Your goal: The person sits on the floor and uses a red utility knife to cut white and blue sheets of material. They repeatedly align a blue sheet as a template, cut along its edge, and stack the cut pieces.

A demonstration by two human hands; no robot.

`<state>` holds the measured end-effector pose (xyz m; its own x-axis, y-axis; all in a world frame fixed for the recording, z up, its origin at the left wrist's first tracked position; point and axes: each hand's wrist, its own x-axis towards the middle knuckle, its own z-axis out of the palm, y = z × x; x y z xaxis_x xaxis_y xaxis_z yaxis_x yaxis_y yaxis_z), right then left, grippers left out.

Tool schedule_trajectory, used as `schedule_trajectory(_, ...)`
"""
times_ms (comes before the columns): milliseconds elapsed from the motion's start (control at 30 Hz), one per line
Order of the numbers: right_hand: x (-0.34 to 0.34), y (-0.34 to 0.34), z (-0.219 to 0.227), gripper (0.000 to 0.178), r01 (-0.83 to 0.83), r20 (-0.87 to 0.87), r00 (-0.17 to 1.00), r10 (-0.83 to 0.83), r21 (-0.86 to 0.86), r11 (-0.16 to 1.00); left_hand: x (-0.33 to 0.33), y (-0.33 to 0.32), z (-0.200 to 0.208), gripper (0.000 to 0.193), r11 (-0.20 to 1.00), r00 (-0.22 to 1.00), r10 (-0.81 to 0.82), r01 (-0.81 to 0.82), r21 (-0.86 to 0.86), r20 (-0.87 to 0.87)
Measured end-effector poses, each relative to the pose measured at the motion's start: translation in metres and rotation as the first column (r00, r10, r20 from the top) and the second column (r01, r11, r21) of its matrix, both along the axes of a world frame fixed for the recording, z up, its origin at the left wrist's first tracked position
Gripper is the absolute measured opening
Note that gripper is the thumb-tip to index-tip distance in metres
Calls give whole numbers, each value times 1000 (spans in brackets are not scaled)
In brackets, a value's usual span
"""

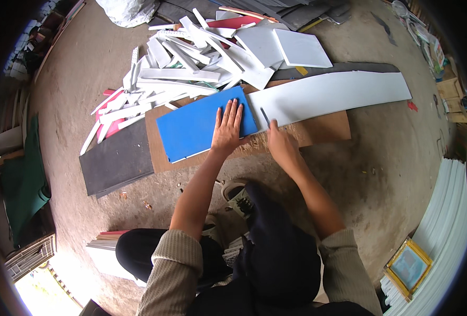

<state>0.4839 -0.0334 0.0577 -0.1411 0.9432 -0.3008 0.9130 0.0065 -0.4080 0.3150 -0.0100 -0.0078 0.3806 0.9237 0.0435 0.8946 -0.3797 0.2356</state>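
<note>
My left hand (227,126) lies flat with its fingers stretched out on the right part of a blue rectangular board (188,126). White shows along the board's lower edge. Just right of that board, my right hand (284,147) is closed round a knife (265,116) whose thin dark blade points up and away from me. The blade is over a long white foam board (338,95), close to the blue board's right edge; whether it touches the white surface I cannot tell. Under both boards lies a brown sheet (320,130), scuffed along its middle.
Beyond the boards is a heap of white offcuts (186,63) with some pink pieces. Black sheets (115,155) lie at left. A stack of white panels (438,210) with a yellow-framed tray (408,267) on it stands at right. A green sheet (25,176) hangs at far left.
</note>
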Motion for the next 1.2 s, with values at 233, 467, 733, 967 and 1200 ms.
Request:
schedule_trajectory(233, -37, 73, -55, 22, 50, -15, 999, -49, 111, 993, 4, 5, -6, 96, 1000, 999, -4, 5, -21, 47)
schedule_trajectory(467, -49, 92, -40, 26, 71, 7, 997, -71, -130, 989, 1, 5, -8, 100, 1000, 1000, 2, -2, 25, 9)
schedule_trajectory(733, -36, 53, -28, 27, 108, 111, 991, -78, -287, 952, 5, 1, -7, 101, 999, 1000, 8, -8, 47, 4)
schedule_trajectory(967, -14, -22, -29, 24, 56, 59, 997, -48, -154, 987, 6, -2, -3, 100, 999, 997, 30, -28, 19, -77)
schedule_trajectory(1200, -3, -60, -54, 22, 68, 30, 997, -65, -143, 987, 13, 3, -8, 99, 999, 995, 48, -49, -11, -89)
